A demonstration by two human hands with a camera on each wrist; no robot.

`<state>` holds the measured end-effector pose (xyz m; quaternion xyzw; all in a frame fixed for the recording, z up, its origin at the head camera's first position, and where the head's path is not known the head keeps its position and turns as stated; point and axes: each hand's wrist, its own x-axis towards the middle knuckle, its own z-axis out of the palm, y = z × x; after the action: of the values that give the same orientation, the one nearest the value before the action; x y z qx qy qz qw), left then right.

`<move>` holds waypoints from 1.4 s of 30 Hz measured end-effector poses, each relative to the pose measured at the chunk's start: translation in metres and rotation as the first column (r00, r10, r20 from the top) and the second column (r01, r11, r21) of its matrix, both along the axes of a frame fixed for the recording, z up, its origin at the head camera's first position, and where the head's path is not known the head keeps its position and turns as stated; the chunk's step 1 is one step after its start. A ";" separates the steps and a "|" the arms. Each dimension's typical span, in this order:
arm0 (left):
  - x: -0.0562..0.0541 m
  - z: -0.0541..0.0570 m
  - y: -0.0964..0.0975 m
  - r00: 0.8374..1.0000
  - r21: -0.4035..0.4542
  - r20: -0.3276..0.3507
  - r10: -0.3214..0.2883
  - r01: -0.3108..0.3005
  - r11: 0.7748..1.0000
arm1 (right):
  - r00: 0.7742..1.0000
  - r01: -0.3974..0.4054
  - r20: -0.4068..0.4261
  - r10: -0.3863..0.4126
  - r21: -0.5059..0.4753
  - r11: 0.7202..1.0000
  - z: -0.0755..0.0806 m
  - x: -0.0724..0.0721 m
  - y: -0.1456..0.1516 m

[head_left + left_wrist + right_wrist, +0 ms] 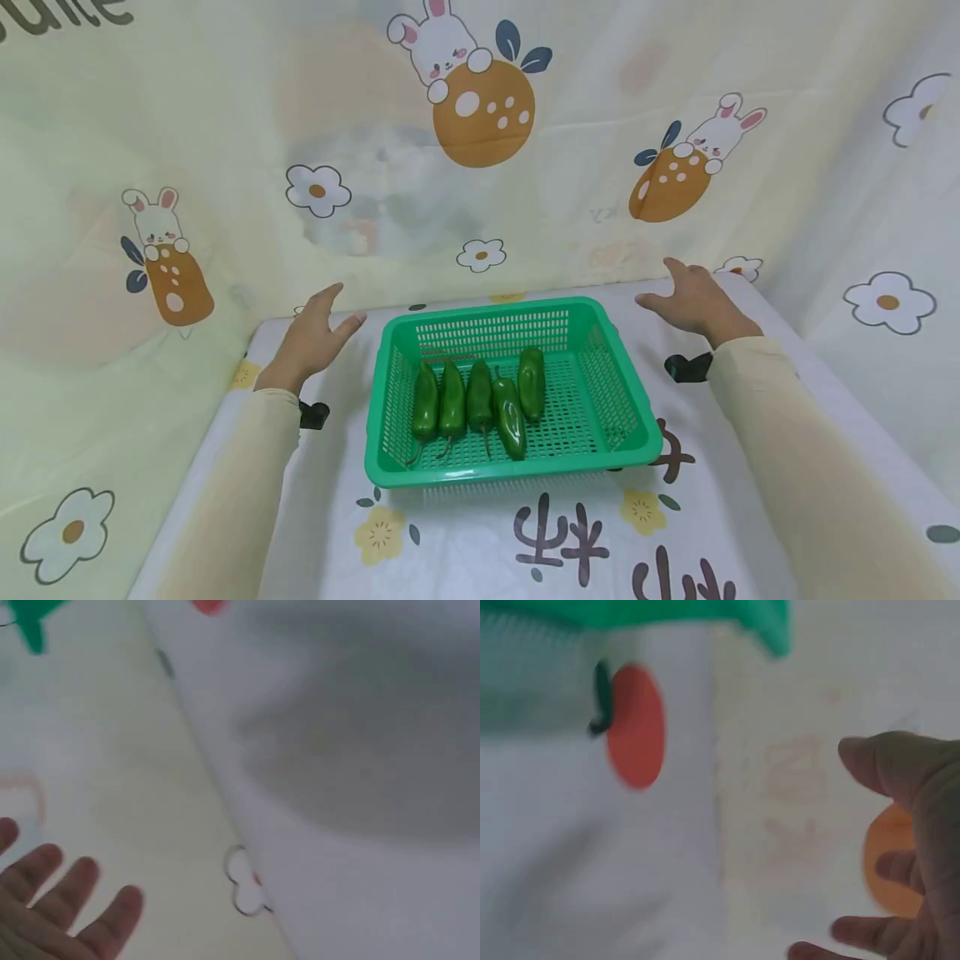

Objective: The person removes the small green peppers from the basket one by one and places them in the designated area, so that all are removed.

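A green plastic basket (517, 470) with slotted walls stands on the table between my two hands. Inside it, several glossy green chili peppers (452, 404) lie side by side, mostly towards the left and middle, stems showing on some. My left hand (303, 346) hovers beyond the basket's left side, fingers spread and holding nothing; its fingers (67, 892) also show in the left wrist view. To the right of the basket, my right hand (697, 304) is held in the air with thumb and fingers apart. Neither hand touches the basket.
A white printed cloth (450, 558) covers the table. Behind and at both sides hang pale curtains (570, 225) with rabbits and flowers, close to the table's edges. Dark wrist devices (687, 367) sit under both sleeves.
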<state>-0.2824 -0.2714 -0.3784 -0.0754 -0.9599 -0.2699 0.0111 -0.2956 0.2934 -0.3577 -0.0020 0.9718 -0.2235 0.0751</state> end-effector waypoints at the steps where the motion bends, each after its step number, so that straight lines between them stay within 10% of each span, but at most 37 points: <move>1: 0.003 0.003 0.000 1.000 0.048 0.031 0.001 -0.002 0.999 | 1.000 -0.001 -0.005 0.001 -0.019 1.000 0.004 0.001 -0.005; 14: 0.029 0.004 0.009 0.951 0.455 0.292 -0.104 -0.042 0.889 | 0.993 -0.116 -0.049 0.106 -0.276 0.954 0.021 0.021 -0.087; 27: 0.042 -0.015 0.021 0.906 0.541 0.376 -0.194 -0.044 0.840 | 0.971 -0.053 0.182 0.155 -0.470 0.881 -0.011 0.019 -0.129; 42: 0.052 -0.029 0.026 0.886 0.595 0.398 -0.240 -0.050 0.802 | 0.943 0.028 0.307 0.125 -0.448 0.894 -0.037 0.015 -0.154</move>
<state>-0.2304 -0.2455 -0.4074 -0.0525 -0.7980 -0.5645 -0.2045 -0.2808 0.1399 -0.3950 -0.0067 0.8678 -0.4356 0.2389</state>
